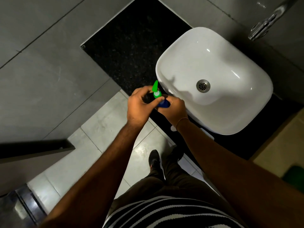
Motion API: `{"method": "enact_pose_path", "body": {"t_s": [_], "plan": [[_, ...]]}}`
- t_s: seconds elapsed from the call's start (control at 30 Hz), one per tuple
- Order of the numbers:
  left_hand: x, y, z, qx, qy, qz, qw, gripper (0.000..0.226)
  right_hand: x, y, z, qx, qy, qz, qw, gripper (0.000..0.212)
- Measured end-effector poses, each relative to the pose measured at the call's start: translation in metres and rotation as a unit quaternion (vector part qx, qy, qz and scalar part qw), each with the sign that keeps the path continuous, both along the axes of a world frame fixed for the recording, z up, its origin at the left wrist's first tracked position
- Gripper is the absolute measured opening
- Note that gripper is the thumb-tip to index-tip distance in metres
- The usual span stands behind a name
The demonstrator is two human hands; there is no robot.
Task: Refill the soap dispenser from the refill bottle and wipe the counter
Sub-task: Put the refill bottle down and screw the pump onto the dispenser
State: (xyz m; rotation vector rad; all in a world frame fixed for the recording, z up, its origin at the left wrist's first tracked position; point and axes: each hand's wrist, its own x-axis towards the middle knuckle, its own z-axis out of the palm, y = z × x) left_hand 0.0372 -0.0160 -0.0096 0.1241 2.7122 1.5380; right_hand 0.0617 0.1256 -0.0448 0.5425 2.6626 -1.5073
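Both hands meet over the front-left corner of the black counter (pixel 131 51), just beside the left rim of the white basin (pixel 213 76), and between them stands the soap dispenser (pixel 162 104), a blue body topped with a green pump head (pixel 156 91) whose spout points away toward the counter's back edge. The left hand (pixel 139 106) curls round the pump collar, its thumb (pixel 158 101) pressed just under the green cap, while the right hand (pixel 174 107) wraps the blue body from the basin side, fingers closed on it. The step looks like unscrewing the pump, so the body should be held upright and steady against the counter while only the collar turns, and the pump lifted straight up so its tube does not drip. No refill bottle can be made out.
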Motion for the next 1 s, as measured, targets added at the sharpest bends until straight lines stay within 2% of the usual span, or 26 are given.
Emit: {"method": "enact_pose_path", "body": {"t_s": [0.13, 0.33, 0.47, 0.57, 0.63, 0.7, 0.77, 0.83, 0.9, 1.0], "plan": [[0.002, -0.005, 0.003, 0.008, 0.005, -0.055, 0.998, 0.034, -0.002, -0.001, 0.007, 0.007, -0.007, 0.020, 1.000, 0.016], [0.001, 0.000, 0.007, 0.029, -0.025, -0.073, 0.997, 0.037, -0.009, -0.002, 0.018, -0.026, -0.008, 0.051, 0.998, 0.024], [-0.002, -0.005, 0.015, 0.041, -0.048, -0.039, 0.997, 0.063, -0.007, -0.008, 0.026, -0.039, 0.015, 0.045, 0.998, 0.026], [-0.004, -0.012, 0.019, 0.068, -0.065, -0.077, 0.993, 0.072, -0.005, -0.009, 0.031, -0.061, 0.034, 0.035, 0.997, 0.016], [-0.003, -0.021, 0.020, 0.089, -0.051, -0.047, 0.994, 0.070, -0.005, -0.009, 0.033, -0.057, 0.053, 0.024, 0.997, 0.022], [-0.001, -0.029, 0.020, 0.064, -0.002, 0.005, 0.998, 0.063, -0.005, -0.010, 0.034, -0.044, 0.077, 0.021, 0.996, 0.027], [0.003, -0.028, 0.020, 0.050, 0.024, -0.013, 0.998, 0.046, -0.007, -0.013, 0.035, -0.040, 0.069, 0.016, 0.997, 0.020], [0.007, -0.019, 0.023, 0.048, 0.016, -0.051, 0.997, 0.037, -0.007, -0.017, 0.039, -0.014, 0.054, 0.041, 0.998, 0.011], [0.006, -0.010, 0.029, 0.053, -0.015, -0.060, 0.997, 0.046, -0.006, -0.022, 0.043, -0.013, 0.051, 0.087, 0.995, 0.014], [-0.002, -0.014, 0.033, 0.051, -0.016, -0.034, 0.998, 0.054, 0.001, -0.026, 0.052, -0.052, 0.073, 0.048, 0.995, 0.017]]}}
